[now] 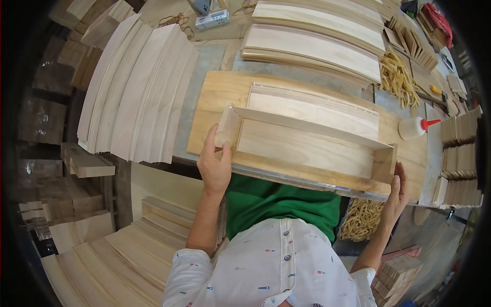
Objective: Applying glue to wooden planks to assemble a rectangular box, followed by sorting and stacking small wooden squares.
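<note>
White patterned shirt (266, 256) closest to camera, bottom centre, green cloth (281, 202) just above it. Three-sided wooden frame (312, 127) stands on edge mid-frame: one long wall, short end piece each side, near side unwalled. It's on a wide wooden board (217, 92) on the worktop (204, 59). Pale wood shows flat on both sides of the long wall (can't tell if one panel or two).

Left hand (215, 166) grips the left end piece, fingers outside, thumb at the near edge. Right hand (396, 194) is at the right end piece, fingers along its outer side; can't tell if gripping or only pressing.

White bottle (410, 128), red nozzle, right of the frame. Tan bands (399, 79) heaped upper right, more bands (360, 220) lower right. Board stacks: upper left (138, 92), upper centre (314, 41).
</note>
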### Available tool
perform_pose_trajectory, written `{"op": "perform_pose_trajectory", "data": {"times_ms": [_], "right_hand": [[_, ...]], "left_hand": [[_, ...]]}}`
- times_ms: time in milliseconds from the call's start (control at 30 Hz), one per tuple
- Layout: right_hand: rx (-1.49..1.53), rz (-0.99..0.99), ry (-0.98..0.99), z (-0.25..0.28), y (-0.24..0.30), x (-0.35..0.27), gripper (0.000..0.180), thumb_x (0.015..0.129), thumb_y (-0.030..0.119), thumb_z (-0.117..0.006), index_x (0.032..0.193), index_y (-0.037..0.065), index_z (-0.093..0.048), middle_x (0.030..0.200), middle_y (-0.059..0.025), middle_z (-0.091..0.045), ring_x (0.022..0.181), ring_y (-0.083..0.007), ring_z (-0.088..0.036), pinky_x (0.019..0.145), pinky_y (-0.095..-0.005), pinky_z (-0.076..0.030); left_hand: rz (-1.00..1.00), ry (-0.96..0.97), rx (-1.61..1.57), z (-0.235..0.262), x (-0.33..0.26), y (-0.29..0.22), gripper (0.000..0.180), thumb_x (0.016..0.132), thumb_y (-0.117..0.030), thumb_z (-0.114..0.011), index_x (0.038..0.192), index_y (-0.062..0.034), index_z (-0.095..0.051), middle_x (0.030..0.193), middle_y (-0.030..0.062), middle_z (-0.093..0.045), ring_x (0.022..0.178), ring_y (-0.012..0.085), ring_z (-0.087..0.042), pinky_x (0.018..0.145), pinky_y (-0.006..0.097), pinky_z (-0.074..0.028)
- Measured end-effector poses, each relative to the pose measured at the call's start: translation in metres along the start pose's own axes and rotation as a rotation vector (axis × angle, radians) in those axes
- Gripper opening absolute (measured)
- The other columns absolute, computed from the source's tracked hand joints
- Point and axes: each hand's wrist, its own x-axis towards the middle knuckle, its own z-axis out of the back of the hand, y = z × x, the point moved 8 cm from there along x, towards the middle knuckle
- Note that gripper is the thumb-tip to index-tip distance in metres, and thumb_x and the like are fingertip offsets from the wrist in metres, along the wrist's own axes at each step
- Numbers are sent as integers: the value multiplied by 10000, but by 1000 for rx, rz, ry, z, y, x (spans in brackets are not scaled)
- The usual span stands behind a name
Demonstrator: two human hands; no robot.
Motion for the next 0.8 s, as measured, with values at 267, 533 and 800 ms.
{"op": "perform_pose_trajectory", "data": {"times_ms": [267, 533, 800], "right_hand": [[-11, -18, 37, -7, -5, 1, 374, 990, 188, -478, 1283, -39, -528, 1269, -135, -566, 1191, -201, -507, 1038, -330, -358], [-34, -47, 30, -7, -7, 0, 377, 990, 198, -468, 1275, -39, -534, 1261, -132, -571, 1187, -201, -510, 1031, -333, -364], [119, -62, -27, 11, -25, 2, 427, 1023, 271, -406, 1312, -31, -494, 1276, -161, -563, 1187, -233, -529, 992, -344, -407]], "left_hand": [[-5, 5, 65, -6, -1, 1, 452, 849, -39, -628, 1288, -19, -523, 1192, 202, -611, 876, 286, -657, 771, 345, -527], [-57, 70, -10, -12, -6, -7, 493, 845, -40, -643, 1315, -10, -496, 1098, 198, -644, 888, 263, -663, 772, 334, -523], [-17, 232, -243, 9, 28, -27, 577, 788, -42, -681, 1328, -13, -482, 1295, 202, -526, 1189, 287, -516, 967, 334, -424]]}}
